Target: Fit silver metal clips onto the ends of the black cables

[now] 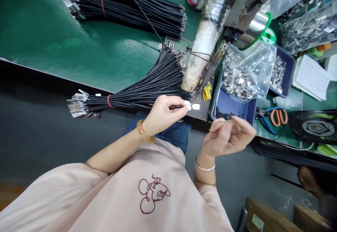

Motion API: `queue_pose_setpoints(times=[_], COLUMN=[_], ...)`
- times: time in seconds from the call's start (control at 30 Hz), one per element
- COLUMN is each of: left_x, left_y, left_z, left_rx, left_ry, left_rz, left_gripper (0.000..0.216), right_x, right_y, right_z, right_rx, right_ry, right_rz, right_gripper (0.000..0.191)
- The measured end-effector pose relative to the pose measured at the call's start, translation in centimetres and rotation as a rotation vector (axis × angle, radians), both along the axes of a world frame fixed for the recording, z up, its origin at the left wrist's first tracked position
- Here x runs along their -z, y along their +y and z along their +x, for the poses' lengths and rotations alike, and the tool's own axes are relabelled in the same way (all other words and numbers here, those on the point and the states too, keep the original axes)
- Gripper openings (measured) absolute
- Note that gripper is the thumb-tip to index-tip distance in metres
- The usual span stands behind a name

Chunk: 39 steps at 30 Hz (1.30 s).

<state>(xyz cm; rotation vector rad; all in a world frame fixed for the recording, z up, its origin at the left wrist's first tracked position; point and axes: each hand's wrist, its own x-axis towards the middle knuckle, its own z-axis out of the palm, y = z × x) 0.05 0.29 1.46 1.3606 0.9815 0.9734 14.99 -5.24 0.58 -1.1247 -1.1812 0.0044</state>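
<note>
- Head view: your left hand (164,114), white-tipped at finger and thumb, is closed in a pinch at the rear of a small plug (195,106), near the front edge of the surface (79,60).
- The plug lies just beyond the fanned side of the cable bundle (142,88), close under the low end of the metal arm (213,63) and the white tube (196,56).
- Your right hand (229,135) hangs in front of the blue tray (223,102), fingers curled and thumb drawn in (it is blurred, so you cannot tell whether it holds anything).
- The tray carries loose black bits (226,115) and a bag of metal pieces (242,84); yellow clips (207,92) lie beside it.
- The step in hand looks like working one plug at the arm's tip.
- The next move seems to call for a steady left pinch, the plug kept level, and right fingers clear of the tip.
</note>
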Motion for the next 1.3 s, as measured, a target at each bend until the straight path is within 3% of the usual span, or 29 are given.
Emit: queue_pose_setpoints(times=[0.1, 0.2, 0.33, 0.67, 0.9, 1.1, 1.3], left_x=[0.0, 0.1, 0.3, 0.4, -0.1, 0.0, 0.1], left_y=[-0.1, -0.1, 0.0, 0.5, 0.6, 0.6, 0.6], left_z=[-0.1, -0.2, -0.1, 0.3, 0.3, 0.1, 0.1], left_rx=[0.004, 0.008, 0.005, -0.046, -0.06, 0.026, 0.037], left_ry=[0.016, 0.041, 0.05, -0.036, -0.007, 0.045, 0.06], left_rz=[-0.004, 0.026, 0.044, -0.055, -0.009, 0.003, 0.004], left_gripper=[0.015, 0.016, 0.017, 0.014, 0.016, 0.02, 0.022], right_x=[-0.9, -1.2, -0.8, -0.6, -0.9, -0.8, -0.7], right_y=[-0.5, -0.8, -0.4, 0.7, 0.8, 0.3, 0.3], right_z=[0.1, 0.0, -0.3, -0.4, -0.5, 0.1, 0.1], right_rx=[-0.004, -0.005, -0.128, -0.171, -0.182, -0.262, -0.247], right_ry=[0.04, -0.124, -0.242, -0.236, -0.226, -0.151, -0.195], right_rz=[-0.138, -0.357, -0.466, -0.41, -0.395, -0.465, -0.445], right_gripper=[0.019, 0.011, 0.004, 0.009, 0.011, 0.011, 0.01])
